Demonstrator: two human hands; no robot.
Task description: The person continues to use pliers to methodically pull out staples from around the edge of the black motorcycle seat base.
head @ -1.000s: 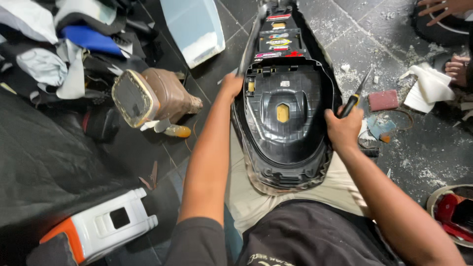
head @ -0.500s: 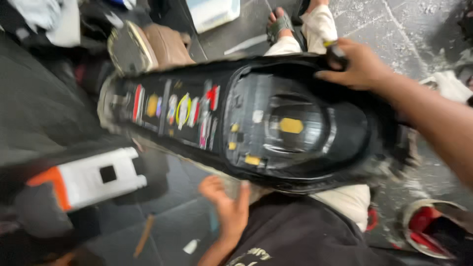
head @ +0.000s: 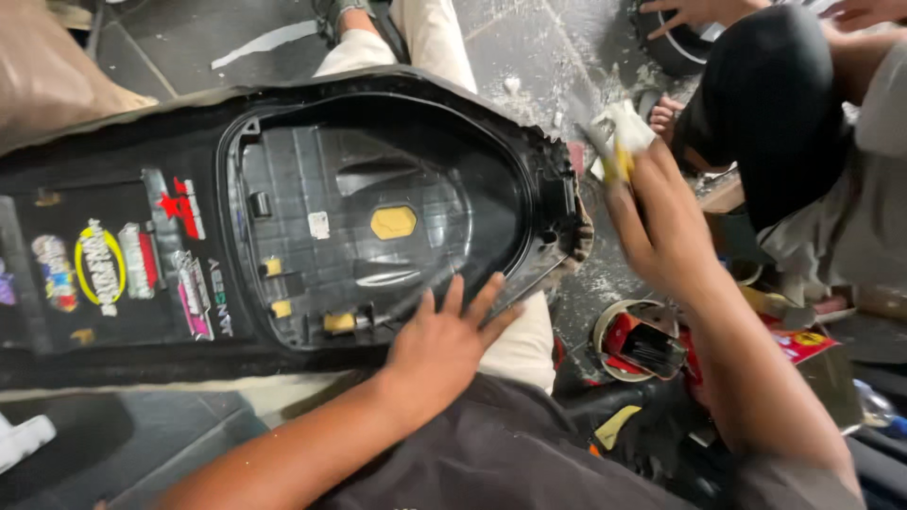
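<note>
Right now my left hand [head: 444, 345] lies flat, fingers spread, on the near rim of the upturned black seat base [head: 378, 217] resting across my lap. My right hand [head: 661, 227] is closed around a yellow-handled tool [head: 619, 142] at the seat's right end, near the torn edge [head: 572, 241]. To do this well, I'd keep the left palm pressing so the seat can't rock, and work the tool in short, controlled strokes away from my fingers.

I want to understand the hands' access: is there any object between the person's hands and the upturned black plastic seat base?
Nothing visible. The left hand already lies flat on the near rim of the upturned black plastic seat base. The right hand, holding a yellow-handled tool, hovers beside the seat's right end with open space between.
</note>
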